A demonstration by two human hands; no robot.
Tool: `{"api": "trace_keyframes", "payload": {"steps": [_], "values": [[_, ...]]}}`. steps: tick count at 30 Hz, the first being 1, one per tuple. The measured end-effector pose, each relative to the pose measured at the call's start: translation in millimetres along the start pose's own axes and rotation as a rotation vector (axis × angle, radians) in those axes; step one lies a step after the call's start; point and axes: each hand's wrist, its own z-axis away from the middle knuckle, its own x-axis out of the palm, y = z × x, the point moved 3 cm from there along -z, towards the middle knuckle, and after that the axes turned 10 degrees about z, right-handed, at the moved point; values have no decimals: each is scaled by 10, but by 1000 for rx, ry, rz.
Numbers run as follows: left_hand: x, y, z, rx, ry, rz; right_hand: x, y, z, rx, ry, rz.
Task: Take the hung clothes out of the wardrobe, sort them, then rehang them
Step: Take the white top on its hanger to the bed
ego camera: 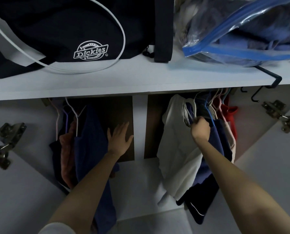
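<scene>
Just left of my splayed, empty left hand [119, 137] hung a blue garment [90, 132]; my right hand [201, 126] clenched around white hangers [194, 107]

We have one view only, from a wide-angle camera worn on the person's head. It faces forward and a little downward, straight into the open wardrobe [139, 124]. The lens sits somewhat above the shelf [141, 78], so we see its top surface and also the hanging space under it. The camera is near. The left hand [119, 137] and the right hand [201, 128], which grips hangers [192, 105], reach in from the bottom edge at arm's length. The wide lens also takes in the door hinges [7, 142] at both sides.
</scene>
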Motion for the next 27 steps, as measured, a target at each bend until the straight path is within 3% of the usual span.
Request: {"api": "trace_keyframes", "payload": {"steps": [6, 15, 20, 27], "values": [[109, 92, -51, 18, -28, 94, -72, -61, 112, -48, 38, -57], [203, 408, -297, 179, -11, 288, -89, 155, 370, -415, -67, 49], [312, 568, -476, 308, 58, 297, -126, 212, 603, -575, -15, 201], [559, 635, -548, 383, 2, 299, -66, 368, 891, -547, -3, 255]]}}
